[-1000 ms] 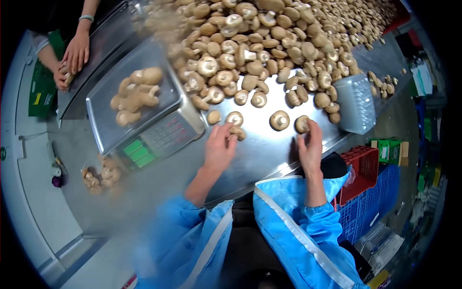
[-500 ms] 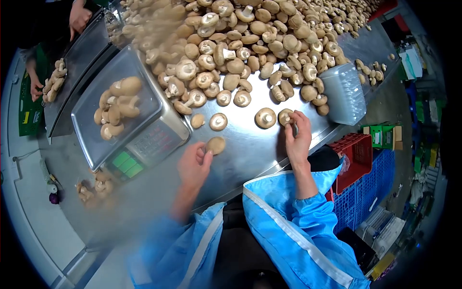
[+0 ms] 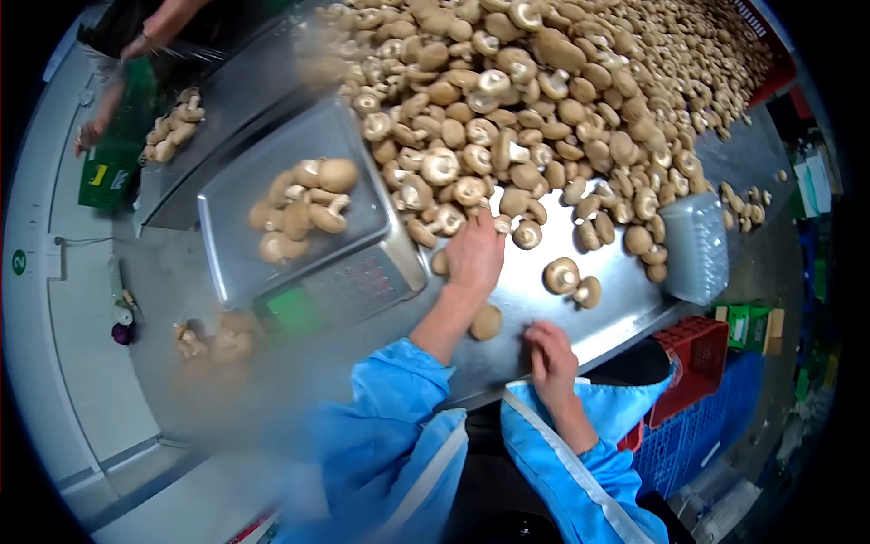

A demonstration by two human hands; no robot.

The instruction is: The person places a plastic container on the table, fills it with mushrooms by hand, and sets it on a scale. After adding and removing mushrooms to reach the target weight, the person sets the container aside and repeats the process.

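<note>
My left hand [image 3: 476, 258] reaches to the near edge of a big pile of brown-capped mushrooms [image 3: 544, 127]. Its fingers are closed around a mushroom [image 3: 501, 224] there, largely hidden by the fingertips. Below that wrist lies a single mushroom [image 3: 487, 322], cap up, on the steel table [image 3: 526, 290]. My right hand [image 3: 551, 358] hovers at the table's near side, fingers loosely bent and thumb apart, with nothing seen in it. Just above it, two mushrooms lie side by side, one with its gills up [image 3: 562, 275] and one tipped on its side [image 3: 588, 292].
Left stands a scale [image 3: 349, 286] whose tray [image 3: 217, 263] bears several mushrooms. Stacked clear plastic trays [image 3: 696, 249] stand right of the pile. A red crate [image 3: 693, 363] is at lower right. Top left, another person's hands [image 3: 136, 45] are near a green crate [image 3: 109, 177].
My left hand has left the single cap-up mushroom and moved up to the pile's edge. My right hand has let go of a mushroom, now tipped over, and drawn back. The view has shifted.
</note>
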